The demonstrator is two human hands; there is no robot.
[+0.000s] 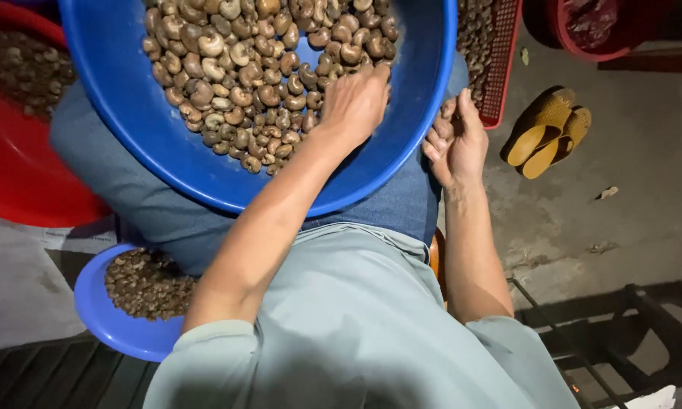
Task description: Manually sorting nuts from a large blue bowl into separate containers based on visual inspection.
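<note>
A large blue basin (129, 113) rests on my lap, filled with several tan, kidney-shaped nuts (242, 76). My left hand (356, 102) lies palm down on the nut pile at the basin's right side. Its fingers bend into the nuts and are hidden, so whether it grips any is unclear. My right hand (454, 140) is outside the basin at its right rim, with the fingers curled against the rim and the thumb pointing forward.
A red basin (23, 182) with darker nuts stands at the left. A smaller blue bowl (102, 318) of brown shells sits by my left knee. A red crate (504, 68) of nuts, yellow sandals (545, 132) and a red tub (583, 38) are on the concrete floor at the right.
</note>
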